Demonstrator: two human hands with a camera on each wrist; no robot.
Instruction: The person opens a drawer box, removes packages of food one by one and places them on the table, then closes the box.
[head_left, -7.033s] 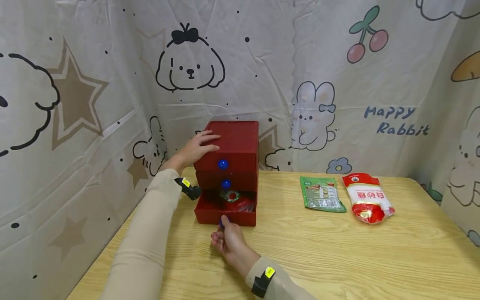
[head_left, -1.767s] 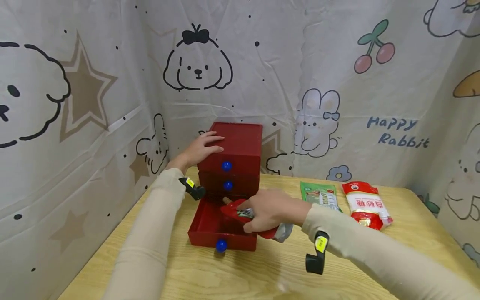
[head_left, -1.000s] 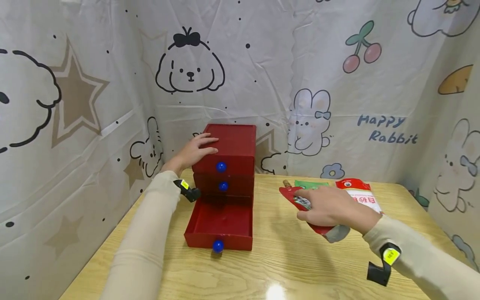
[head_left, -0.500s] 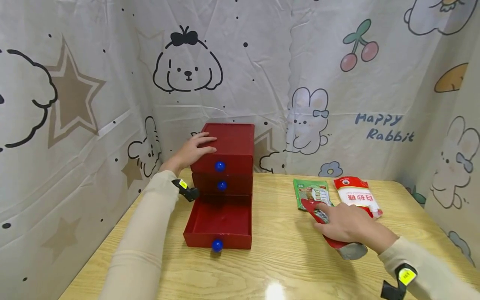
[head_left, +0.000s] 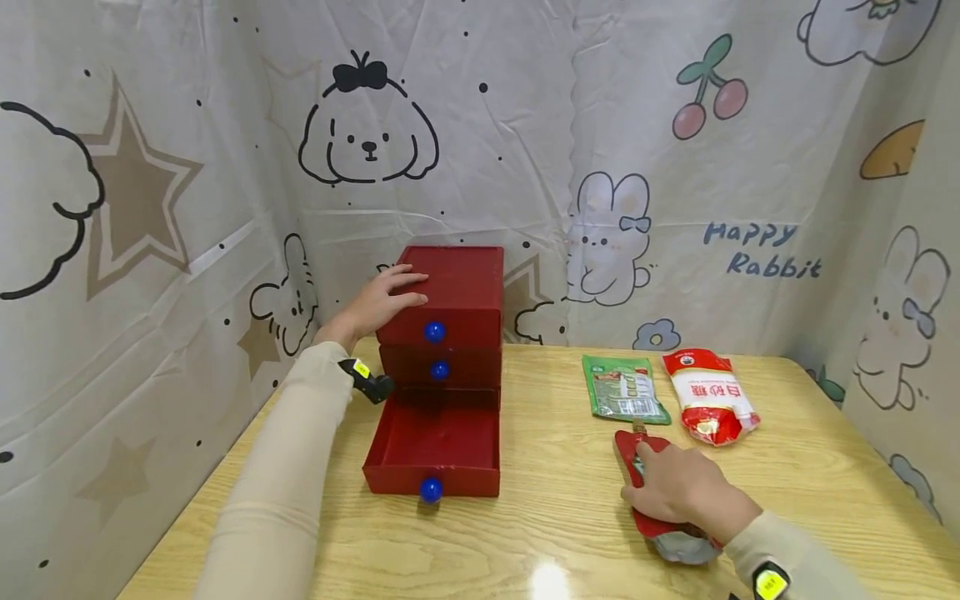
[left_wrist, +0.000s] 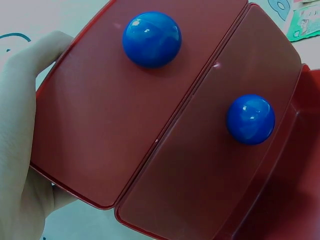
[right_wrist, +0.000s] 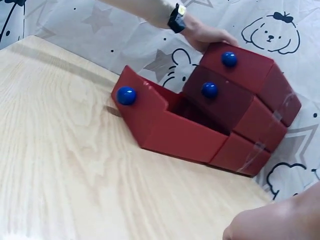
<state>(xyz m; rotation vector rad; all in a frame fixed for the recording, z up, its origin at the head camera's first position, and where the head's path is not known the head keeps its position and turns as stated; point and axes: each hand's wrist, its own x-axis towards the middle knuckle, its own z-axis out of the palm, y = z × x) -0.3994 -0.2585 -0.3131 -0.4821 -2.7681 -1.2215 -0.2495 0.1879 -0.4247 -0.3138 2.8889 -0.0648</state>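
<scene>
In the head view my right hand (head_left: 686, 487) grips a red pouch (head_left: 626, 450) with a short brown neck and a silvery base. The pouch is low at the tabletop, its neck pointing toward the green packet (head_left: 624, 390). My left hand (head_left: 381, 302) rests on the upper left edge of a red drawer cabinet (head_left: 461, 279), fingers spread across its top. The bottom drawer (head_left: 457, 481) is pulled out and its inside is bare red. The two upper drawers are closed. In the right wrist view only part of the right hand (right_wrist: 280, 217) shows.
A red and white bag (head_left: 708, 392) lies beside the green packet at the back right. Blue ball knobs (head_left: 431, 490) stick out from the drawers. A printed cloth (head_left: 525, 167) hangs behind and beside the wooden table (head_left: 420, 554).
Earlier the right hand held the bottom drawer's knob and the drawer came farther out. It lifted the red pouch from the drawer, then carried it right and lowered it. The left hand stayed.
</scene>
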